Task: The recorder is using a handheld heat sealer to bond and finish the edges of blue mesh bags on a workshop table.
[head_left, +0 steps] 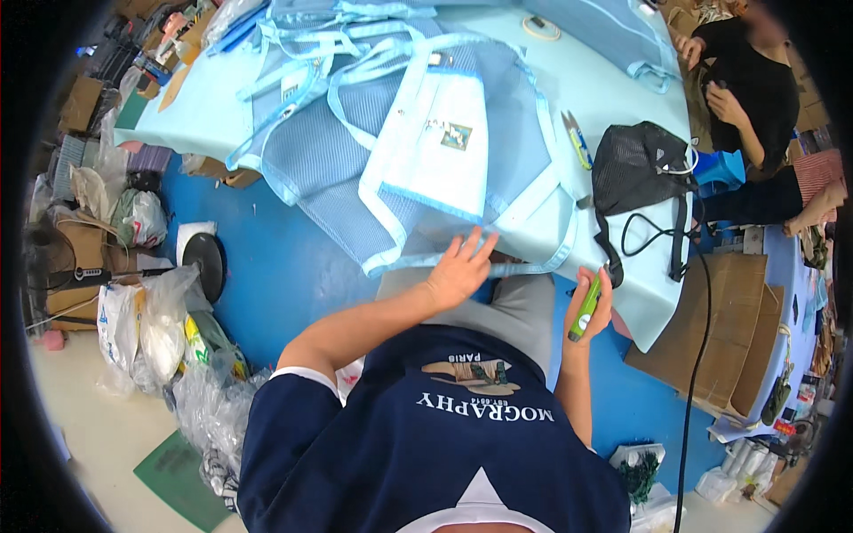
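A light blue mesh bag (pixel 320 169) with pale blue edging and straps is spread over the cloth-covered table (pixel 204 111). Its white panel (pixel 426 151) carries a small square patch. My left hand (pixel 459 271) rests at the near edge of the bag, fingers spread. To the right, my right hand (pixel 604 306) is closed around a slim green-handled tool (pixel 585 313) with a dark lower end; its exact kind is unclear. A black mesh pouch (pixel 635 169) with dangling straps lies just beyond that hand, and yellow-and-dark snips (pixel 577 142) lie left of the pouch.
Another person (pixel 751 89) stands at the far right. A black cable (pixel 706 329) runs down past the table's right edge. Folded cardboard (pixel 706 329) leans there. Plastic bags (pixel 151 329) and a round black base (pixel 204 266) are on the floor at left.
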A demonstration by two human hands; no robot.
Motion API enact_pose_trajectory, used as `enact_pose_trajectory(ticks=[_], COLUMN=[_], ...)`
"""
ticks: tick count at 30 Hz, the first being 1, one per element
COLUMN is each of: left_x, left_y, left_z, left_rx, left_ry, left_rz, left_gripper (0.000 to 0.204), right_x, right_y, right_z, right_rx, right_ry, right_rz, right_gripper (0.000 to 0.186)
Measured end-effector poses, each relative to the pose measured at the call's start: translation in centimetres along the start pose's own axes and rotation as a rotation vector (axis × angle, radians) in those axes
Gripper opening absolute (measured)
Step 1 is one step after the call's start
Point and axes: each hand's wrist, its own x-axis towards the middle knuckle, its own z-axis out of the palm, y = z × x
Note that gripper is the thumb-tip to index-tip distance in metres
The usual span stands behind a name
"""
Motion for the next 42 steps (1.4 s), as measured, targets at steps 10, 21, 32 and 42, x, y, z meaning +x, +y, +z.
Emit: enact_pose_trajectory(ticks=[10, 21, 32, 42], left_x=[3.1, -1.1, -2.1, -3.5], left_y=[-13.0, -13.7, -11.3, -11.6], left_z=[-14.2, -5.5, -5.0, -5.4], left_rx=[-1.206, -2.044, -2.038, -2.034], left_ry=[0.957, 1.03, 1.088, 0.944], left_rz=[-0.836, -1.109, -0.905, -0.901], left_gripper=[0.024, 0.019, 0.016, 0.019], right_x=[4.4, 6.8, 7.6, 17.4], right_y=[-5.6, -6.5, -5.9, -4.9], right_z=[-0.8, 4.5, 9.3, 18.5], right_rx=[0.156, 0.297, 0.376, 0.283], right_ry=[0.143, -0.114, -0.212, -0.153], right_rz=[-0.259, -0.022, 0.043, -0.265], right_gripper=[0.037, 0.033, 0.035, 0.037])
